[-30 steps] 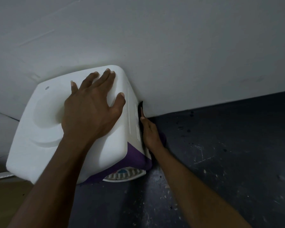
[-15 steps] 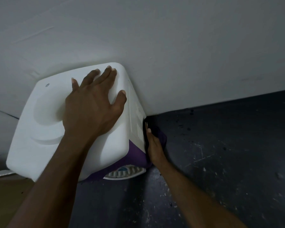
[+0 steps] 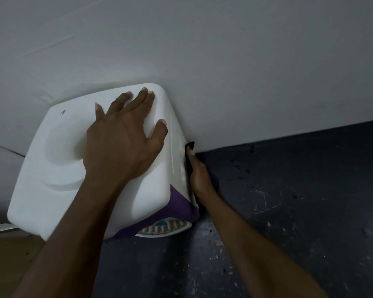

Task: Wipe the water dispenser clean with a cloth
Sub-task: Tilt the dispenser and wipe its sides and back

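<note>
White water dispenser (image 3: 58, 168), purple at the lower front, standing at the far edge of the dark speckled floor (image 3: 289, 201), back against the grey wall (image 3: 202, 50). Dark cloth (image 3: 190, 146) pressed to its right side by the right hand (image 3: 199, 175), visible finger straight, the rest hidden behind the casing. Left hand (image 3: 121, 143) spread open, palm down on the top panel. Pale drip tray (image 3: 166, 225) poking out below the purple band.

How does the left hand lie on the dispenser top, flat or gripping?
Flat: the left hand rests palm-down on the water dispenser, fingers straight and splayed.
</note>
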Demonstrator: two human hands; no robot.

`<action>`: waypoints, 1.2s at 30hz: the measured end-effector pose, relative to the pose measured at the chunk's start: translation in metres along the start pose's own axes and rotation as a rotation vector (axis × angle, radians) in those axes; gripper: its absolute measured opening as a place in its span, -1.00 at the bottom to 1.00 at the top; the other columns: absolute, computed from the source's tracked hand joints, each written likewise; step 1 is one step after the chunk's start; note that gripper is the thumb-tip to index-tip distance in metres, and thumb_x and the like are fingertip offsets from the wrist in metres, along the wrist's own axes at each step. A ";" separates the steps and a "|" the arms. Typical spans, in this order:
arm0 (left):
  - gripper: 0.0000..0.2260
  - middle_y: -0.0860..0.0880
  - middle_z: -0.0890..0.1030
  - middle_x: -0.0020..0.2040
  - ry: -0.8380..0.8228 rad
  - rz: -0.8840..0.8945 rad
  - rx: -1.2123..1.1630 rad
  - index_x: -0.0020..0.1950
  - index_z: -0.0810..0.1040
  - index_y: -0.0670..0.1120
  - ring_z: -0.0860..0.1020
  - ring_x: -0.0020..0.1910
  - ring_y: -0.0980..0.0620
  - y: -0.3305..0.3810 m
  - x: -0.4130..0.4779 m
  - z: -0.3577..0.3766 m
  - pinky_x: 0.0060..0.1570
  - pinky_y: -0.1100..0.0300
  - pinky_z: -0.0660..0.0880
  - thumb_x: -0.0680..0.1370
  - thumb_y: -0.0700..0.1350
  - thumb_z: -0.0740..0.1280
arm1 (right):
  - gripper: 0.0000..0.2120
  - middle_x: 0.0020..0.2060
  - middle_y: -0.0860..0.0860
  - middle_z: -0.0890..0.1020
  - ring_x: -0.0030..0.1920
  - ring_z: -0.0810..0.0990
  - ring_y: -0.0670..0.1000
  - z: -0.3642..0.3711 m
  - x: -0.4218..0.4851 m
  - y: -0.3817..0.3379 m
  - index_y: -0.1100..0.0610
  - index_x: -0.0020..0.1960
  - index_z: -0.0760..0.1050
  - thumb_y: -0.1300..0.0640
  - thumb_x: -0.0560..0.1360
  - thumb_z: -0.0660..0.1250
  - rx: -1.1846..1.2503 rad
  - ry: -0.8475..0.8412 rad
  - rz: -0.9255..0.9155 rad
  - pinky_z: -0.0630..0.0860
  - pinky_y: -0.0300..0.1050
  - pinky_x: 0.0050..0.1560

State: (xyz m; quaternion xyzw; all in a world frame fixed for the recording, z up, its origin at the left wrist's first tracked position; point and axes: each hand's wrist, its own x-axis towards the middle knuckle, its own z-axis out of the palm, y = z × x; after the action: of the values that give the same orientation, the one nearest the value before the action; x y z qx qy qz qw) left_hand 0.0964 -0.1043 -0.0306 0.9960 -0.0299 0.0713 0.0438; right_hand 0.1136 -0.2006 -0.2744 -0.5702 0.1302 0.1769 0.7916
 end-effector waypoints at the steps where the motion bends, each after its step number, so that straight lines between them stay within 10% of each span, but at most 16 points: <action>1: -0.45 0.10 0.30 0.59 0.000 0.000 0.004 0.60 0.30 0.05 0.19 0.60 0.05 0.000 0.000 0.000 0.53 -0.23 0.09 0.63 0.19 0.16 | -0.37 0.53 -0.07 0.38 0.50 0.34 -0.08 0.002 -0.001 -0.006 0.02 0.63 0.22 -0.29 0.68 0.05 0.012 -0.006 -0.035 0.19 -0.01 0.59; 9: -0.42 0.08 0.31 0.59 0.009 -0.009 -0.004 0.60 0.31 0.06 0.19 0.60 0.05 0.001 0.000 -0.001 0.53 -0.23 0.10 0.60 0.22 0.13 | -0.58 0.51 -0.18 0.41 0.54 0.31 -0.19 0.001 -0.045 0.003 0.06 0.58 0.30 0.03 0.75 0.00 0.071 -0.085 -0.244 0.20 -0.21 0.56; 36: -0.44 0.10 0.31 0.59 0.019 -0.011 -0.011 0.60 0.31 0.06 0.20 0.60 0.05 0.002 0.000 -0.001 0.53 -0.24 0.10 0.61 0.21 0.14 | -0.50 0.57 -0.17 0.30 0.54 0.27 -0.20 0.011 -0.039 -0.032 -0.03 0.64 0.17 -0.12 0.74 0.00 0.047 -0.091 -0.179 0.13 -0.06 0.62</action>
State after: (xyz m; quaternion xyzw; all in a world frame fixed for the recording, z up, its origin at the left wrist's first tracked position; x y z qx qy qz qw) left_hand 0.0958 -0.1059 -0.0297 0.9952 -0.0241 0.0805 0.0499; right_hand 0.0926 -0.2048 -0.2274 -0.5522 0.0467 0.1280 0.8225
